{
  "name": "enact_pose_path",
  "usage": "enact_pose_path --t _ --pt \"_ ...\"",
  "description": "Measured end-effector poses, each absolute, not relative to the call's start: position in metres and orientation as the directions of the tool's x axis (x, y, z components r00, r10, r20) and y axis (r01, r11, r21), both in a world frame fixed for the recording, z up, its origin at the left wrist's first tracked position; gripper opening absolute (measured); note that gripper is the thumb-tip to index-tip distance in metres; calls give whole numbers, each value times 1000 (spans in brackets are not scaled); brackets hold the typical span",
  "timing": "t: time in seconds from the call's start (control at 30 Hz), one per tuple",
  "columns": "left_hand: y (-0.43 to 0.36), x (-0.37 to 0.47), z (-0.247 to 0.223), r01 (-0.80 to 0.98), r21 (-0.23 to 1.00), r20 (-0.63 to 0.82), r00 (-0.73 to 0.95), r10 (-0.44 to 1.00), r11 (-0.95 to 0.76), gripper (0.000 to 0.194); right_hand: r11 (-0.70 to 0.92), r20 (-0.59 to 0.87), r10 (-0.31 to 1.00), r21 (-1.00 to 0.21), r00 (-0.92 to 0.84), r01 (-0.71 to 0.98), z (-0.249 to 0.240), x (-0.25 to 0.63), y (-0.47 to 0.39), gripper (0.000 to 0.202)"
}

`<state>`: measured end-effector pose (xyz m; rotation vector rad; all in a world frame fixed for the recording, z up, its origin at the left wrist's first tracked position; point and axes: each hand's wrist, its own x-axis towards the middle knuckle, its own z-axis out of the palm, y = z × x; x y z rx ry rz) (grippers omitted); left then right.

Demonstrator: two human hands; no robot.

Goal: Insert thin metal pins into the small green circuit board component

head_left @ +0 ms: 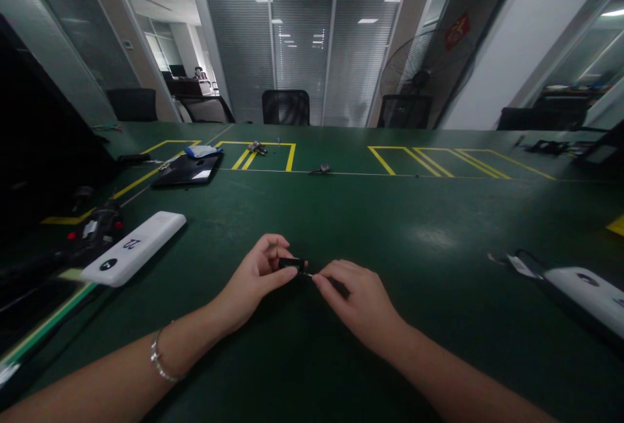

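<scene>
My left hand (pixel 266 268) is closed around a small black block-like piece (pixel 292 263), gripped between thumb and fingers. A reddish spot shows at the piece's right end. Just to its right, my right hand (pixel 353 290) pinches a tiny thin metallic piece (pixel 309 274) between thumb and forefinger. The thin piece reaches toward the lower right end of the black one; whether the two touch I cannot tell. Both hands are low over the green table (pixel 312 215).
A white power bank (pixel 141 244) marked 22 lies at the left, near black gear with red buttons (pixel 100 225). Another white device (pixel 587 290) with a cable is at the right. Farther back are a black laptop-like slab (pixel 188 169), small metal parts (pixel 257 147) and a small grey part (pixel 322 168).
</scene>
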<state>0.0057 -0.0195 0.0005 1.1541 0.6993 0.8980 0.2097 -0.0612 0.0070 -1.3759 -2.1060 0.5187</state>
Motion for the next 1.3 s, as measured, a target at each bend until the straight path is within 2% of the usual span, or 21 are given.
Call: enact_pose_path --t 0.17,0.3,0.47,0.63,1.0,1.3 --pt "-16 4 -2 -132 985 -53 385 921 112 24 364 230 931 -649 -284 668 7 212 -60 24" --pt "-16 2 -2 28 1000 -6 418 908 -7 17 383 241 923 -653 -300 654 9 213 -61 23" --pt "-18 1 2 162 977 49 458 887 -137 24 394 261 919 -651 -297 648 7 213 -60 22" --pt "-24 3 12 292 888 146 555 819 -356 31 382 250 924 -648 -290 659 5 213 -60 21" --pt "-26 1 11 292 855 228 530 817 -428 28 382 250 924 -622 -289 683 6 212 -61 22" --pt "-24 2 7 182 916 225 508 832 -358 20 364 236 932 -612 -277 703 6 212 -61 22"
